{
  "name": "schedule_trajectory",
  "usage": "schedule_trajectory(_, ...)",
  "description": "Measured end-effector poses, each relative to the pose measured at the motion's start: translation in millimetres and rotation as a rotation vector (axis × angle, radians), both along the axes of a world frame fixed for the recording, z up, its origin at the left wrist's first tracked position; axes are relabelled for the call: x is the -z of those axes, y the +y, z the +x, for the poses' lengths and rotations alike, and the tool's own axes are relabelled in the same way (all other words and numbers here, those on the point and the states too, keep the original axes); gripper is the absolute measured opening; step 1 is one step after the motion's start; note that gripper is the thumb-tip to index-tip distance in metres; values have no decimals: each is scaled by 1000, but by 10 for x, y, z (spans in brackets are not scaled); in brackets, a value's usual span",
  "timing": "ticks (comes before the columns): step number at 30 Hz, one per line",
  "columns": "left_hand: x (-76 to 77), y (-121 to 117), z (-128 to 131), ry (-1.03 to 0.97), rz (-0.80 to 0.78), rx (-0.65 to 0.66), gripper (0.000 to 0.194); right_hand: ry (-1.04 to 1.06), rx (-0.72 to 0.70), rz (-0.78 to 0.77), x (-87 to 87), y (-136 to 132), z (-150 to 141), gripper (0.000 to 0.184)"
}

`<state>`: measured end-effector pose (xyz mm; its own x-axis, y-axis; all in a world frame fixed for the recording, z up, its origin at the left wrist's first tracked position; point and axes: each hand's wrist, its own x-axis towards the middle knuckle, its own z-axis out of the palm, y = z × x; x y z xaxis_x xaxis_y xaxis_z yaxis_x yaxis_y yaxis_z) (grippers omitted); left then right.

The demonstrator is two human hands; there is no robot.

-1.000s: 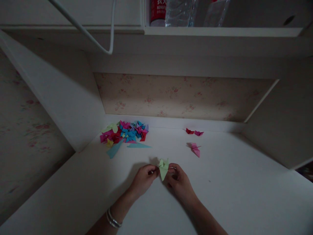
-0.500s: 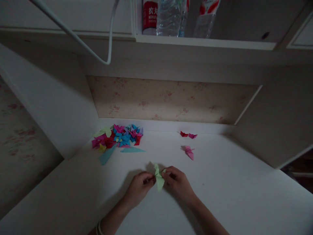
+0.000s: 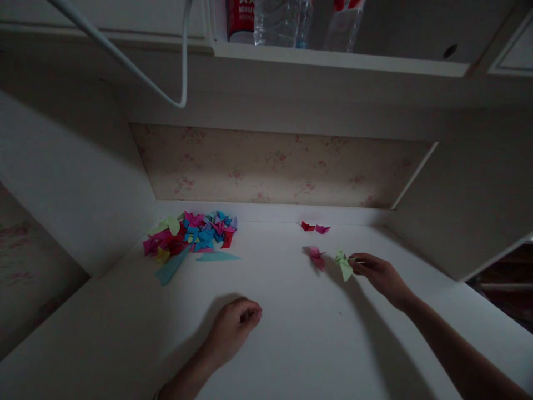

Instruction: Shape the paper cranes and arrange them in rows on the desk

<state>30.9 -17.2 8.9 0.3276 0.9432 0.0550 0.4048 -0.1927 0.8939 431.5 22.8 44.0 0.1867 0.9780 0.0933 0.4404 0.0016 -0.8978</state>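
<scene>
My right hand (image 3: 381,278) pinches a light green origami crane (image 3: 343,265) by one end, its wings spread, just right of a pink origami crane (image 3: 317,258) on the white tabletop. Behind the pink one, near the back edge, sit a small red folded paper (image 3: 308,226) and a magenta folded paper (image 3: 322,229). Over the front middle of the tabletop my left hand (image 3: 235,328) is curled, thumb against forefinger, with nothing visible in it.
A heap of colourful folded papers (image 3: 204,230) lies at the back left, two teal paper pieces (image 3: 217,256) before it. Overhead are a shelf (image 3: 341,60) with bottles (image 3: 277,25) and a white bent tube (image 3: 183,66). Side panels (image 3: 470,194) flank the tabletop.
My right hand has carried the green crane rightward and away from me, beside the pink crane. My left hand has let go of it and stays near its former place.
</scene>
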Motion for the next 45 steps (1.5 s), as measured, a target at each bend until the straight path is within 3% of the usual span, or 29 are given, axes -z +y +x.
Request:
schedule_trajectory(4, -3, -4, 0, 21, 19, -7, 22, -45, 14, -28, 128, 202, 222, 46)
schedule_trajectory(15, -41, 26, -8, 41, -24, 12, 20, -231, -50, -74, 314, 656, 138, 35)
schedule_trajectory(34, -37, 28, -25, 13, -14, 23, 20, -358, -48, -96, 370, 694, 137, 34)
schedule_trajectory(45, -29, 35, -30, 16, -15, 30, 19, -292, -51, -81, 353, 656, 112, 36)
